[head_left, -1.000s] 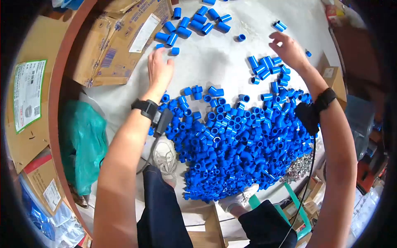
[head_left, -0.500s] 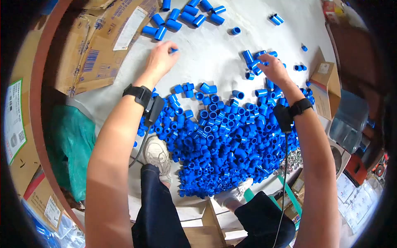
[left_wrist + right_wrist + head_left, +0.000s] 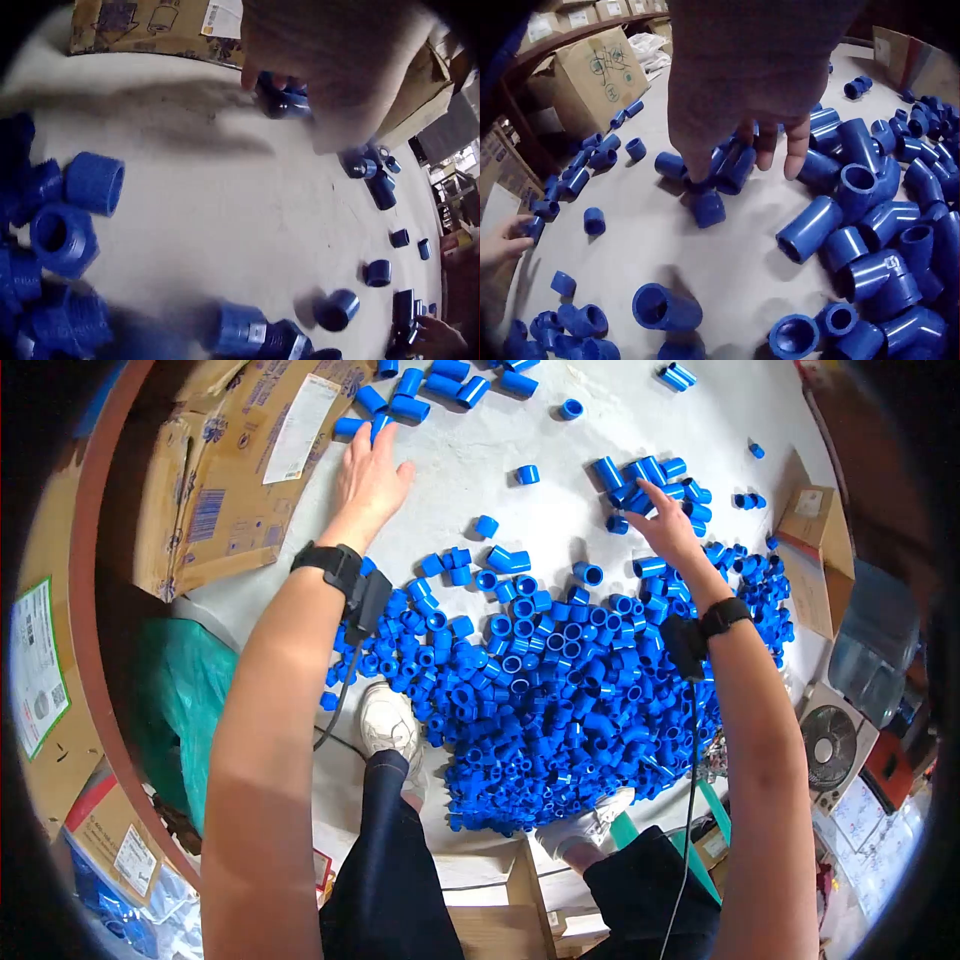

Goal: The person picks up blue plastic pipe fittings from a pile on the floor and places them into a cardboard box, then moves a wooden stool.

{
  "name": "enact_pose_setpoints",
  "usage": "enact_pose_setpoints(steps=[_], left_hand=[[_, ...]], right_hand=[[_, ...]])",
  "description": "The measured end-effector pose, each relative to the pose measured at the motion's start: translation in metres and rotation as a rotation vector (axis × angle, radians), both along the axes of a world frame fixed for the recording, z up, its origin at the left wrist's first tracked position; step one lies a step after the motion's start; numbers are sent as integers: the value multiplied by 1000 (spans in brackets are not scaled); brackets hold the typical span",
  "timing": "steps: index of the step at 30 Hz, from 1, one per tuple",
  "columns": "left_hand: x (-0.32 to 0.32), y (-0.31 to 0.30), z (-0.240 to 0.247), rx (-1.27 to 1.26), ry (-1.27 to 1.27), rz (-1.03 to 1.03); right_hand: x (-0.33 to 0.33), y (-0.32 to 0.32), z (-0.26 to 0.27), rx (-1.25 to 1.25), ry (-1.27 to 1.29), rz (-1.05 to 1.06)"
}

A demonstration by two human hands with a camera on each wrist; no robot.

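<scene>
My left hand [image 3: 366,488] reaches the far left cluster, fingers extended onto a blue pipe coupling [image 3: 381,426] and thumb spread away. In the left wrist view its fingertips overlap that dark blue coupling [image 3: 289,107] near the carton. My right hand [image 3: 668,532] hovers with thumb and forefinger apart over a loose group of blue couplings [image 3: 606,473]. In the right wrist view, its thumb points down beside a short coupling [image 3: 709,211]. Two short pieces, one coupling [image 3: 527,475] and a nearer one [image 3: 486,526], lie on the floor between the hands.
A large pile of blue pipe fittings [image 3: 560,700] spreads before my shoes [image 3: 388,718]. A carton [image 3: 235,490] stands at far left, a green plastic bag [image 3: 185,710] below it. On the right are an open box [image 3: 808,550] and a fan [image 3: 832,745].
My left hand let go of a small blue piece and moved away to the far left cluster. Two short pieces now lie closer to the pile. The right hand came from the far right pair to the loose group.
</scene>
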State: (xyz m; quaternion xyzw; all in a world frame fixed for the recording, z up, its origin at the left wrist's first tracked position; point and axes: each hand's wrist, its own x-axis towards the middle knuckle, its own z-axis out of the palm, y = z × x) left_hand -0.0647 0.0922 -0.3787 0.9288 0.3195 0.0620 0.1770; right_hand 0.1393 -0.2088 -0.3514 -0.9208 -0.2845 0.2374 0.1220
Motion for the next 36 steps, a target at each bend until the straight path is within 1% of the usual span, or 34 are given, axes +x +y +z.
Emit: enact_pose_setpoints(steps=[1, 2, 3, 4, 6, 7, 11, 13, 14, 15, 16, 17, 19, 21, 23, 24, 25, 26, 29, 30, 32, 33, 34, 35, 36], left_hand=[[2, 2, -1, -2, 18, -25], [5, 4, -2, -6, 35, -49], [8, 5, 2, -71, 37, -53], [12, 4, 4, -79, 37, -60], [16, 3, 7, -83, 66, -23], [15, 4, -2, 12, 4, -52], [16, 4, -11, 50, -7, -114], [20, 0, 2, -69, 152, -129], [21, -4, 7, -72, 152, -131], [22, -7, 6, -48, 225, -145], [22, -9, 7, -24, 298, -158], [21, -11, 5, -26, 299, -159], [16, -14, -3, 58, 173, -187], [7, -18, -7, 57, 127, -206], [-2, -22, -5, 58, 80, -227], [-10, -20, -6, -8, 43, -247], [-16, -20, -4, -71, 0, -268], [-22, -21, 0, -66, -16, -276], [-51, -37, 31, -320, -51, -201], [-59, -44, 48, -418, -55, -170], [-73, -61, 91, -607, 32, -29], [-82, -72, 111, -611, -115, -32], [-90, -81, 132, -602, -132, -60], [-98, -89, 153, -635, -169, -75], [-106, -97, 177, -671, -201, -92]], right_hand=[[-2, 1, -2, 62, -40, 34], [-2, 2, -2, 12, 19, -24], [-2, 5, 2, 0, 25, -28], [-3, 6, 4, -14, 31, -32], [-5, 5, 1, -39, -27, -32], [-6, 6, 2, -64, -32, -51], [-10, 4, -10, -82, -74, -67], [-14, 6, -8, -99, -72, -89], [-15, 6, -7, -115, -71, -111], [-15, 3, -11, -118, -70, -112], [-15, -1, -17, -67, -100, -153], [-15, -5, -21, -16, -129, -193], [-17, -8, -22, 14, -97, -205], [-25, -8, -16, 45, -64, -248], [-32, -9, -11, 35, -57, -246], [-35, -11, -5, 27, -54, -243], [-38, -16, 0, 50, 9, -262], [-45, -22, 6, 111, -12, -270], [-72, -34, 61, 235, 89, -311], [-83, -40, 82, 267, 109, -326], [-109, -55, 123, 425, 136, -382], [-123, -61, 153, 403, 118, -416], [-139, -67, 184, 382, 101, -455], [-156, -75, 212, 458, 156, -515], [-173, -86, 237, 477, 132, -533]])
